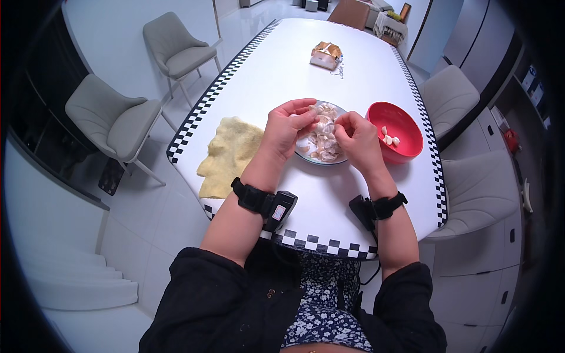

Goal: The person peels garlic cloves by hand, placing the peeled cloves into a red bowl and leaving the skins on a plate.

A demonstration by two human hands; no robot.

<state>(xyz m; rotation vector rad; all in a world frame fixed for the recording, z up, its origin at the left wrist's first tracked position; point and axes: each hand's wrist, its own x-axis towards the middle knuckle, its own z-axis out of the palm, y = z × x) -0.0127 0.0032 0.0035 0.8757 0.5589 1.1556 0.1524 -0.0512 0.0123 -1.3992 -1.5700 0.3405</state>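
Over a plate [327,163] with a blue-green rim, my left hand [287,125] pinches a garlic clove [313,107] between thumb and fingertips. My right hand [359,137] is just to its right, thumb and forefinger pinched at what looks like a scrap of garlic peel [331,126]. Garlic bulbs [327,109], loose cloves and papery skins [325,148] fill the plate, partly hidden by my hands. Beside my right hand, a red bowl [404,132] holds several peeled garlic cloves [389,139].
A yellowish cloth [229,154] lies left of my left forearm on the white table [273,75] with a checkered border. Toward the far end stands a tissue pack [326,55]. Grey chairs [117,119] line both sides. Black devices [279,209] are strapped to both wrists.
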